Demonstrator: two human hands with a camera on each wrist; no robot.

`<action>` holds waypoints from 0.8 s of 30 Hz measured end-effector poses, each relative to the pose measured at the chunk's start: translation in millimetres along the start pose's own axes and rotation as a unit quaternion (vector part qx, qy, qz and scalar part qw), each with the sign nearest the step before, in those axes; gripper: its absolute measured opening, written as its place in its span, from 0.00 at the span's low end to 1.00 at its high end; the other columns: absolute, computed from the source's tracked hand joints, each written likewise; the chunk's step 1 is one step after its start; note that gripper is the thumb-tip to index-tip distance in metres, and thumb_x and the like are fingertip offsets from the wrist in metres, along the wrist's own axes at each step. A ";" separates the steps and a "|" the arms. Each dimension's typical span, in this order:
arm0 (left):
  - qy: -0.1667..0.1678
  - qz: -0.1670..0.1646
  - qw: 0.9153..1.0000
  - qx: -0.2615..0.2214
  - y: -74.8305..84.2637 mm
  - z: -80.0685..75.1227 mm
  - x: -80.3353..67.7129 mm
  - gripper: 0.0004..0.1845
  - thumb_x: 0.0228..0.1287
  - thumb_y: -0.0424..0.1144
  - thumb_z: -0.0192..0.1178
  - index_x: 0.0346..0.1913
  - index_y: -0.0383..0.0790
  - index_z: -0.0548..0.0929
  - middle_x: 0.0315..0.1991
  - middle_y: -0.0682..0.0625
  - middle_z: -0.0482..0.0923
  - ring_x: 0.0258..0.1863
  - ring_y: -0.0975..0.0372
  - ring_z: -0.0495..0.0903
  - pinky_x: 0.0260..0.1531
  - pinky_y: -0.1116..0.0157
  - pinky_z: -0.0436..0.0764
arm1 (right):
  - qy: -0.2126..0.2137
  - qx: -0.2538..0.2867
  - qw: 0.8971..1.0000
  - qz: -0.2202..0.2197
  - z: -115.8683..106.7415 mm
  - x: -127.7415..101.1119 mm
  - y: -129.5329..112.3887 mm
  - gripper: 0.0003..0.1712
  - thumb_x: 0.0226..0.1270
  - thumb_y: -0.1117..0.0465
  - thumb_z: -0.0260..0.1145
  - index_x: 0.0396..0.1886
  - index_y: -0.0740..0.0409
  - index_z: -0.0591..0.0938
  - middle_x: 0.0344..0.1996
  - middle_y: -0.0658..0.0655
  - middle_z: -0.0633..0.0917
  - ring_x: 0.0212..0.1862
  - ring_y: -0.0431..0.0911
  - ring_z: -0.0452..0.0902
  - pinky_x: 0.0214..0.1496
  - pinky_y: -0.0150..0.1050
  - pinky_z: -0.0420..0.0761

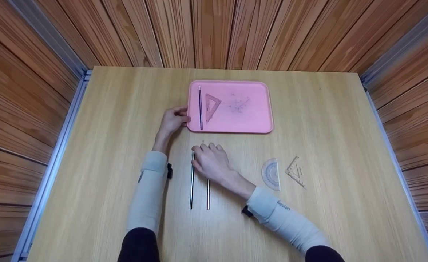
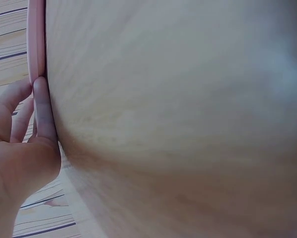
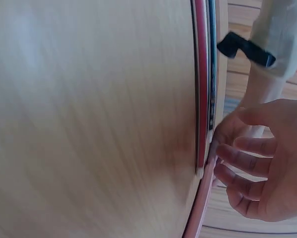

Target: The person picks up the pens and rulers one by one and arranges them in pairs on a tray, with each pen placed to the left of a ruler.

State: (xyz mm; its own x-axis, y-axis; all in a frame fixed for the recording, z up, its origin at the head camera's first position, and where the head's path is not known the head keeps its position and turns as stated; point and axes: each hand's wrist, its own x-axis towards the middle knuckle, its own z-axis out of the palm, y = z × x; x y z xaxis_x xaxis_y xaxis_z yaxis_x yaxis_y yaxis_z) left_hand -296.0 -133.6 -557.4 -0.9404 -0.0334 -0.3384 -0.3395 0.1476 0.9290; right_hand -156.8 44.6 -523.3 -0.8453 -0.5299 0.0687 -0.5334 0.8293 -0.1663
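My left hand [image 1: 173, 119] pinches the left rim of a pink tray [image 1: 250, 125], thumb and fingers at its edge. On the tray lie a dark pencil [image 1: 200, 109] and a triangular set square [image 1: 214, 105]. My right hand [image 1: 214, 162] is over two more pencils on the table, fingers loosely bent. Its thumb and forefinger are at the upper end of the dark left pencil [image 1: 191, 189]. The upper part of the other pencil [image 1: 208, 196] is hidden under that hand; in the right wrist view this red pencil [image 3: 201, 89] is the nearer one.
To the right of my right hand, a clear protractor [image 1: 271, 174] lies on the wooden table [image 1: 126, 109]. Beside it is a clear set square [image 1: 294, 172]. Wood-panelled walls stand around the table's back and sides.
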 end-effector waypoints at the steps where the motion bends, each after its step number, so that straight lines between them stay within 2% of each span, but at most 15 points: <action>1: 0.001 -0.001 1.000 -0.001 0.0 0.4 0.0 0.28 0.59 0.24 0.64 0.64 0.40 0.79 0.42 0.45 0.78 0.32 0.61 0.81 0.32 0.69 0.85 | -0.003 -0.004 1.000 -0.002 0.4 -2.0 -2.0 0.22 0.69 0.45 0.62 0.56 0.51 0.80 0.43 0.53 0.87 0.41 0.50 0.81 0.38 0.41 0.77; 8: -0.002 -0.002 1.000 0.004 0.7 -0.4 -0.7 0.28 0.60 0.25 0.64 0.64 0.42 0.78 0.44 0.45 0.78 0.34 0.60 0.81 0.35 0.67 0.86 | -0.008 -0.020 0.999 -0.033 4.2 -14.2 -16.2 0.21 0.69 0.45 0.62 0.55 0.50 0.81 0.41 0.52 0.86 0.39 0.48 0.80 0.35 0.39 0.77; 13: -0.009 -0.013 1.000 0.009 1.5 -1.2 -1.5 0.27 0.61 0.27 0.64 0.65 0.46 0.78 0.46 0.45 0.78 0.38 0.58 0.81 0.39 0.65 0.86 | -0.013 -0.020 0.998 -0.060 11.2 -19.9 -27.3 0.17 0.70 0.46 0.61 0.47 0.52 0.83 0.36 0.53 0.86 0.35 0.48 0.80 0.32 0.39 0.78; 19: -0.015 -0.014 1.000 0.011 1.9 -0.7 -1.1 0.27 0.62 0.28 0.64 0.64 0.46 0.79 0.47 0.45 0.78 0.41 0.57 0.81 0.41 0.64 0.86 | -0.044 0.028 0.997 -0.061 18.6 -22.4 -33.2 0.11 0.70 0.52 0.62 0.40 0.54 0.82 0.30 0.54 0.85 0.32 0.48 0.82 0.30 0.41 0.83; 24: -0.011 -0.013 1.000 0.006 1.0 -1.2 -0.6 0.26 0.62 0.27 0.64 0.64 0.46 0.79 0.46 0.45 0.78 0.40 0.57 0.81 0.39 0.65 0.86 | -0.062 0.071 0.994 -0.050 19.0 -20.7 -33.2 0.07 0.68 0.57 0.63 0.38 0.56 0.82 0.27 0.54 0.84 0.30 0.47 0.82 0.26 0.40 0.82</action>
State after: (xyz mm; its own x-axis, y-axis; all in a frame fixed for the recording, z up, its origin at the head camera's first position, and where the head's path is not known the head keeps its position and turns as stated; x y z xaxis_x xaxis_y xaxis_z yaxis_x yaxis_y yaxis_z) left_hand -295.8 -134.6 -556.1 -0.9309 -0.0156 -0.3648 -0.3625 0.1590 0.9183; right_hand -121.0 24.7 -537.9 -0.7731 -0.6337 -0.0276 -0.5975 0.7423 -0.3033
